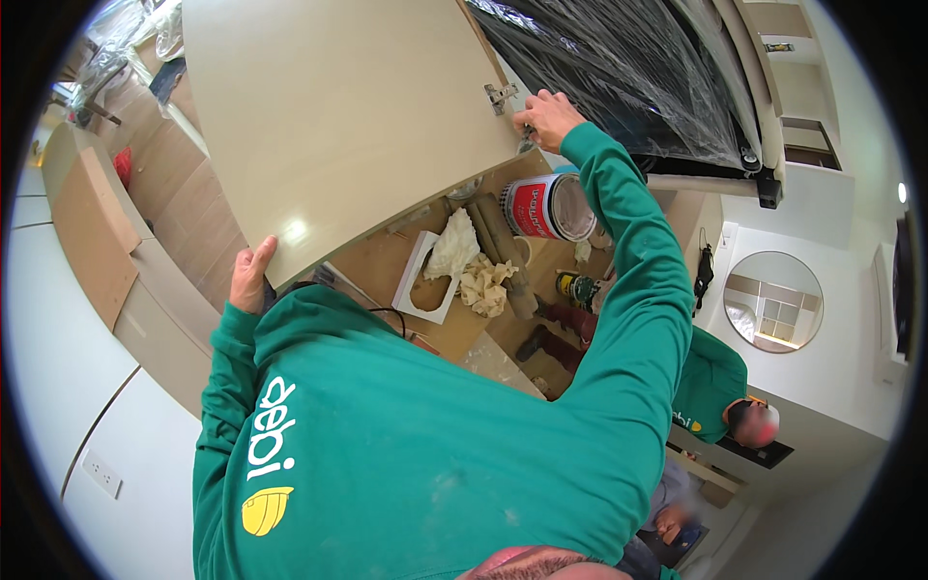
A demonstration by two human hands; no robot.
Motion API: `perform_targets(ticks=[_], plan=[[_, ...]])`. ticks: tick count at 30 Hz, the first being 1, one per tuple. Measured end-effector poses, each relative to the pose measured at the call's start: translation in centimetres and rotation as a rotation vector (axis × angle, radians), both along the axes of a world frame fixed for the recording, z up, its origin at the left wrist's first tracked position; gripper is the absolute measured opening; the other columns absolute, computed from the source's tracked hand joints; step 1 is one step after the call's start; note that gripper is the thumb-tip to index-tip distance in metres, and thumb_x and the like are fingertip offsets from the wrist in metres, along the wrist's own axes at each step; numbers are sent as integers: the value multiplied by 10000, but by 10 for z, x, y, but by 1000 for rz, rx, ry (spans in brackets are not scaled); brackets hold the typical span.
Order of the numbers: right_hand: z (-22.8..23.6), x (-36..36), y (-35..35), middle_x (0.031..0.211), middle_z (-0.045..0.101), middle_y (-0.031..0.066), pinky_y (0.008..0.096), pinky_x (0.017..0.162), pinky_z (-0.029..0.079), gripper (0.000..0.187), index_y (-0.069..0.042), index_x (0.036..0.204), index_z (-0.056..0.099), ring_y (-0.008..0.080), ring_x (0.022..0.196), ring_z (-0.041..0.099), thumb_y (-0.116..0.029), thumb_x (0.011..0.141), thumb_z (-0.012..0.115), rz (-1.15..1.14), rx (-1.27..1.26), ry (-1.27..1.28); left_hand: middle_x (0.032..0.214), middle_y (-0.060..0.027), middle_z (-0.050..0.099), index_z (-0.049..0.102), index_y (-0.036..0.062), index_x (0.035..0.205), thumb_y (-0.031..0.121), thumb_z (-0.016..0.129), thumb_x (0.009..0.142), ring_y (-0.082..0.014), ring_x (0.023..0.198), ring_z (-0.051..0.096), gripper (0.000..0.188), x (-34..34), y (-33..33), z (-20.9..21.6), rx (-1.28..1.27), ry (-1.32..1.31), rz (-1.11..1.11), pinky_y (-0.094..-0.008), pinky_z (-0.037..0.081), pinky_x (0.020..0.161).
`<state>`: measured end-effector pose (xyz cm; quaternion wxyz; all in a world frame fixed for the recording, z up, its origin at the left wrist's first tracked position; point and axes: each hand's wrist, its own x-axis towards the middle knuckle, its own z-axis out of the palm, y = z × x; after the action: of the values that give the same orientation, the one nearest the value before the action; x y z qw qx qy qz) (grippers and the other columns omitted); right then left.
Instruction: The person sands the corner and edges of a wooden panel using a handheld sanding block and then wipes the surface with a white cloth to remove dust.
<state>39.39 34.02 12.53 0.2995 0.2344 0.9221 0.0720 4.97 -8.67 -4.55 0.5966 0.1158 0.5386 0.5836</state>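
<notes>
A large glossy beige cabinet door (353, 106) is tilted in front of me, with a metal hinge (500, 98) fixed near its right edge. At its lower left corner my left hand (251, 275) grips the edge, the thumb on top and the other fingers partly hidden. My right hand (551, 120) is just below the hinge, by the door's right edge. Its fingers are closed around something small and dark that I cannot make out. A red and white paint can (532, 207) stands below this hand.
Beneath the door, a work surface holds a white tissue box (427, 280), crumpled paper (486, 285) and a green-and-black can (577, 287). Plastic sheeting (619, 77) covers a dark panel at upper right. A co-worker in green (710, 387) is at right, another person (667, 498) lower.
</notes>
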Motion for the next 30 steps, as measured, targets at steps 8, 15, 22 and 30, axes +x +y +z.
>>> perform_targets(ticks=[8, 15, 22, 30], plan=[[2, -5, 0, 1123, 636, 70, 473, 949, 411, 251, -247, 994, 712, 293, 1197, 537, -145, 780, 794, -46, -8, -36, 1030, -63, 712, 689, -45, 1095, 344, 681, 995, -116, 887, 662, 402, -2, -1, -10, 8, -10, -9, -259, 525, 786], [-3, 9, 16, 1103, 626, 121, 470, 925, 472, 283, -173, 1030, 670, 353, 1125, 576, -194, 774, 788, -150, -105, 165, 1012, -56, 701, 686, -46, 1075, 359, 679, 996, -110, 878, 653, 412, 2, 2, 8, 4, 25, 16, -260, 520, 777], [-23, 80, 32, 1047, 615, 218, 457, 911, 487, 499, -62, 1061, 603, 390, 1036, 603, -400, 770, 827, -477, -122, 542, 1006, -51, 703, 692, -35, 1058, 349, 675, 999, -106, 874, 655, 389, 4, 5, 10, 18, -20, 17, -261, 524, 773], [-65, 84, -2, 1053, 625, 210, 459, 890, 493, 579, -29, 1068, 623, 383, 1010, 613, -466, 759, 845, -616, -81, 726, 992, -54, 709, 692, -37, 1044, 326, 683, 997, -108, 860, 666, 366, 2, 3, 5, -2, -18, -5, -258, 533, 758]])
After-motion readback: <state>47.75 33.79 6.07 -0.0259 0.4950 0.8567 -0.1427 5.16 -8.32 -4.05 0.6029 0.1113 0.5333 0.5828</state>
